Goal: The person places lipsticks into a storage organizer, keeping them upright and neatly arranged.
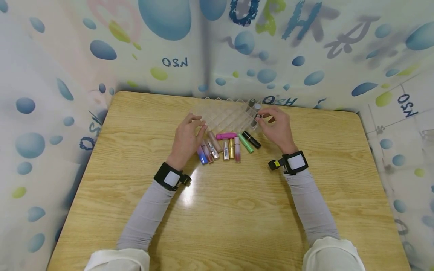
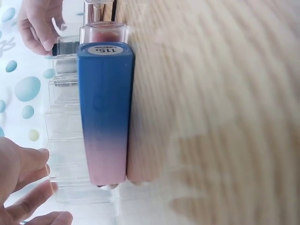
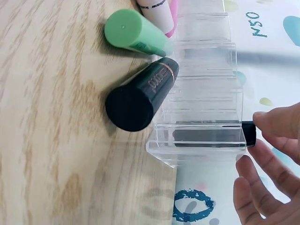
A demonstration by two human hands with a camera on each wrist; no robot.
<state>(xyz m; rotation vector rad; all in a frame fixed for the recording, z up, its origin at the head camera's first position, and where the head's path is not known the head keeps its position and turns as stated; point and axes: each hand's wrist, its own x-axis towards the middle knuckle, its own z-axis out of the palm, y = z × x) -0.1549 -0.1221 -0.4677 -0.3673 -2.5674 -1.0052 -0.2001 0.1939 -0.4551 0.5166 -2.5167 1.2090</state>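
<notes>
Fingers [image 3: 274, 168] of right hand [image 1: 278, 127] pinching black-topped tube [image 3: 211, 136] in clear rack [image 1: 222, 116] end slot | left hand [image 1: 185, 139] kinda loose, released, by rack's other end

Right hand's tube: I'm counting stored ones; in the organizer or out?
In: the dark tube shows through the clear organizer, top protruding.

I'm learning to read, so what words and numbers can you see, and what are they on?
"115", apparently: blue-pink tube; smaller label print is unreadable.
"H", large: wall covering.
"N2SO", roughly, backwards: the same covering; its other lettering is partly hidden or distorted.
Too blurred to read surely: lettering on the black tube and pale tube.
</notes>
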